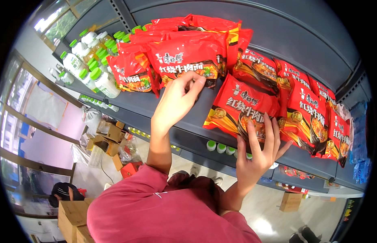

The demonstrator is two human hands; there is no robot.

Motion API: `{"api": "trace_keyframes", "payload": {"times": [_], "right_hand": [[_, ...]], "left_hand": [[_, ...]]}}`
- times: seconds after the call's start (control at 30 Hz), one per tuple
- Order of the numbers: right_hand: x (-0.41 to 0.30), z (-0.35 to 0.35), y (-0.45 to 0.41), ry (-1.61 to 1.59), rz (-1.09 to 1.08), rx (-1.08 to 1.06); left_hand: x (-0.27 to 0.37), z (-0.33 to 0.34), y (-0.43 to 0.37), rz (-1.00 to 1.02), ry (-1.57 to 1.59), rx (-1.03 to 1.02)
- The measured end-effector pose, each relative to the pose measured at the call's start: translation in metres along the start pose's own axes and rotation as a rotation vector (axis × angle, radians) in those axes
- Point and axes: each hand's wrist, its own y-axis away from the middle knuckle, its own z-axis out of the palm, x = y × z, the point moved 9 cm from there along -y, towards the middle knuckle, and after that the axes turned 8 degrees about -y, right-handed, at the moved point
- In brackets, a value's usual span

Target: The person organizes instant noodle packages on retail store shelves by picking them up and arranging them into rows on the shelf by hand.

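Observation:
Red packets of Master Kong instant noodles stand in rows on a dark grey metal shelf (pixel 191 106). My left hand (pixel 179 97) is at the lower edge of an upright noodle packet (pixel 182 54) in the left group, with thumb and forefinger bent together; whether it pinches the packet cannot be told. My right hand (pixel 261 145) has its fingers spread against the lower front of another noodle packet (pixel 246 103), which leans back near the shelf's front edge. More noodle packets (pixel 307 115) stand to the right of that hand, and a smaller-looking packet (pixel 133 73) stands at the far left.
White bottles with green caps (pixel 103 82) stand left of the packets. Lower shelves hold more bottles (pixel 221 148). Blue-wrapped bottles (pixel 360 158) are at the right end. Cardboard boxes (pixel 74 212) and a bent-over person (pixel 65 193) are at the lower left; another carton (pixel 291 202) lies on the floor.

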Motion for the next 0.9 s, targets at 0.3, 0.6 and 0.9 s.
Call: {"api": "trace_keyframes", "payload": {"times": [0.3,0.6,0.9], "right_hand": [[-0.007,-0.002,0.015,0.0,-0.141,0.095],[-0.022,-0.003,0.015,-0.239,-0.064,0.16],[-0.072,0.03,-0.012,-0.349,-0.202,0.082]], "left_hand": [[0.047,0.018,0.06,0.523,0.037,-0.052],[0.023,0.004,0.078,0.482,0.534,0.062],[-0.028,-0.044,0.073,0.561,0.474,0.444]]}}
